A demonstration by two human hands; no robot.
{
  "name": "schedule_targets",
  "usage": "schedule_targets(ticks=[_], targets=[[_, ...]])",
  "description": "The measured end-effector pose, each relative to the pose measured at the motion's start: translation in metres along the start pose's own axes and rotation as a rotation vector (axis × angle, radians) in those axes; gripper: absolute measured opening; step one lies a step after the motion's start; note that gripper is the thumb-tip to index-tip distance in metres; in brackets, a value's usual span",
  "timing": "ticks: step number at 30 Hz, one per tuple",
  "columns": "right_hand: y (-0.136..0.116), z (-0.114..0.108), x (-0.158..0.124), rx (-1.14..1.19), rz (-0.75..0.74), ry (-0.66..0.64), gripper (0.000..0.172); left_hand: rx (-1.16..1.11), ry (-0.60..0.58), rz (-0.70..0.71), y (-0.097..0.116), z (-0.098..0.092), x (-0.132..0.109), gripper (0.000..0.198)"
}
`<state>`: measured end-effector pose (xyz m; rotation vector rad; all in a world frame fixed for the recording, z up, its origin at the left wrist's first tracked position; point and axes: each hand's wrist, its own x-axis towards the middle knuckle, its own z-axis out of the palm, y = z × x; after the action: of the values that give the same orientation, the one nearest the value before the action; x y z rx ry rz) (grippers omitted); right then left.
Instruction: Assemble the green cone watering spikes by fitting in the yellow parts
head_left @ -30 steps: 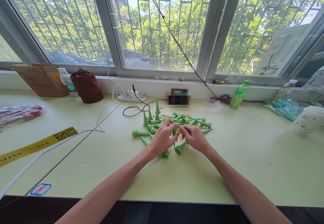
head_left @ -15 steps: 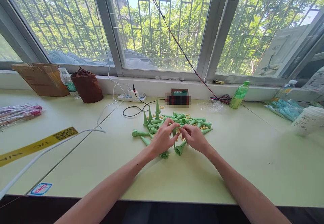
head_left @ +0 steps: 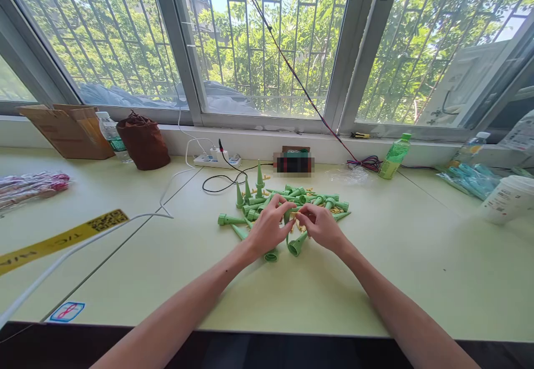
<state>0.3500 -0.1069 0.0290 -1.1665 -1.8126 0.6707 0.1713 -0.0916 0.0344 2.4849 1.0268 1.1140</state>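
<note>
My left hand (head_left: 270,225) is closed round a green cone (head_left: 287,230), whose tip points down between thumb and fingers. Close beside it, my right hand (head_left: 320,225) pinches a small yellow piece (head_left: 294,213) against the top of that cone. Around both hands lies a pile of green cones (head_left: 297,192) with small yellow pieces among them. Several cones stand upright at the back left, the tallest being a green spike (head_left: 260,177). Another cone (head_left: 296,245) lies just below my hands, its open end facing me.
Behind the pile are a power strip (head_left: 217,160), a black cable and a blurred dark box (head_left: 293,162). A brown pouch (head_left: 144,141) and cardboard box (head_left: 69,132) stand back left. A green bottle (head_left: 394,156) and white cup (head_left: 509,199) are on the right.
The fingers of my right hand have shifted slightly, and more of the small yellow piece shows between my hands. The pile has not moved.
</note>
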Motion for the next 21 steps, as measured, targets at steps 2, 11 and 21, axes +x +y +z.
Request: schedule_targets(ticks=[2, 11, 21], targets=[[-0.0016, -0.0003, -0.0001, -0.009, 0.001, -0.010, 0.028, 0.001, -0.005, -0.003, 0.0001, 0.0001, -0.0001, 0.025], [0.0022, 0.0007, -0.0005, -0.018, -0.017, 0.023, 0.022, -0.009, 0.013, 0.019, -0.0004, -0.0001, 0.0006, 0.025], [0.0009, 0.0007, 0.0004, -0.021, -0.026, 0.003, 0.021, 0.005, -0.007, -0.006, -0.0012, 0.0016, -0.0002, 0.025]])
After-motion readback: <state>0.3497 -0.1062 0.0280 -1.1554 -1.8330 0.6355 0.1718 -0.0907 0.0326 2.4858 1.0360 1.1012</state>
